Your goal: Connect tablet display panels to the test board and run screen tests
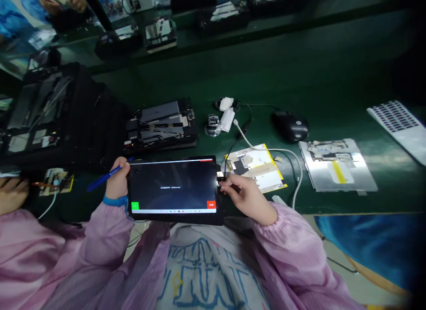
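- The tablet (173, 190) is held at the near edge of the green desk (333, 79), screen up and lit dark, with a green square at its lower left and a red one at its lower right.
- The left hand (117, 180) grips the tablet's left edge; its fingers are closed around that edge and also hold a blue pen (104, 176), which sticks out to the left.
- The right hand (246, 195) is at the tablet's right edge, its fingers pinched together on a small black plug (221, 181) at the side of the tablet.
- A white cable (293, 163) curves over the desk just right of that hand.
- A yellow-edged board (256, 165) lies just beyond the right hand; a silver plate (336, 165) lies further right.
- A black mouse (291, 125) sits far of these, and a keyboard (399, 123) is at the far right.
- A stack of dark parts (159, 123) lies just beyond the tablet.
- Another person's hand (11, 194) rests at the left edge.
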{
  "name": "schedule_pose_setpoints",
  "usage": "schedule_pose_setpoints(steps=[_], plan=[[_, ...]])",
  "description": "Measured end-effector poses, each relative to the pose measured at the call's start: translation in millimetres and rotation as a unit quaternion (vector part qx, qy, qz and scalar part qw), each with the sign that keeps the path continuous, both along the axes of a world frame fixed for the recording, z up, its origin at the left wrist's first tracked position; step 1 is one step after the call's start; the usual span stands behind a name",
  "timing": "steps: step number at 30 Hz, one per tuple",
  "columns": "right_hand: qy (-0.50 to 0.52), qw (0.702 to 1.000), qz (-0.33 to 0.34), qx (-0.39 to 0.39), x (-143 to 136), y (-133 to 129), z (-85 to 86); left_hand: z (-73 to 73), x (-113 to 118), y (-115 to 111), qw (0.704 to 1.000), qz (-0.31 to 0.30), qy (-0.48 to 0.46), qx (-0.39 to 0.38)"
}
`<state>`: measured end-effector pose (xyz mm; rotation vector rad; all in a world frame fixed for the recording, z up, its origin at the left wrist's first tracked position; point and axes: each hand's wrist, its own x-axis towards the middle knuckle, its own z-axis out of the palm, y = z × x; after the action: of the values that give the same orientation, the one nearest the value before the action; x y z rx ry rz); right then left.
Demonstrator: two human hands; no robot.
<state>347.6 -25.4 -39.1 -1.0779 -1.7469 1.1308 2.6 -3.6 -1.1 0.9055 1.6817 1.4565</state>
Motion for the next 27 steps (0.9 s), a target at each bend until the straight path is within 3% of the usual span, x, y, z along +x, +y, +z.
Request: schedule_pose_setpoints(steps=[6,10,15,20,24,27], plan=[[-0.086,0.996,-0.015,0.02,5,-5,4.2,-4.6,1,-4,0.996,-0.014,-0.09,-0.019],[-0.162,0.976,0.013,0.147,9,-4,10.0,-7.0,2,-7,0.988,-0.013,-0.153,-0.019],[-0.225,0.929,0.051,0.288,12,1,13.3,-8.0,3,-10,0.986,-0.011,-0.165,-0.003],[-0.254,0.907,0.079,0.325,9,5,15.4,-9.7,3,-11,0.982,-0.02,-0.187,-0.006],[-0.309,0.877,0.062,0.363,2,1,17.4,-10.3,3,-12,0.981,-0.019,-0.191,-0.018],[-0.316,0.888,0.023,0.334,10,4,19.0,-10.9,3,-13,0.979,-0.019,-0.2,-0.019]])
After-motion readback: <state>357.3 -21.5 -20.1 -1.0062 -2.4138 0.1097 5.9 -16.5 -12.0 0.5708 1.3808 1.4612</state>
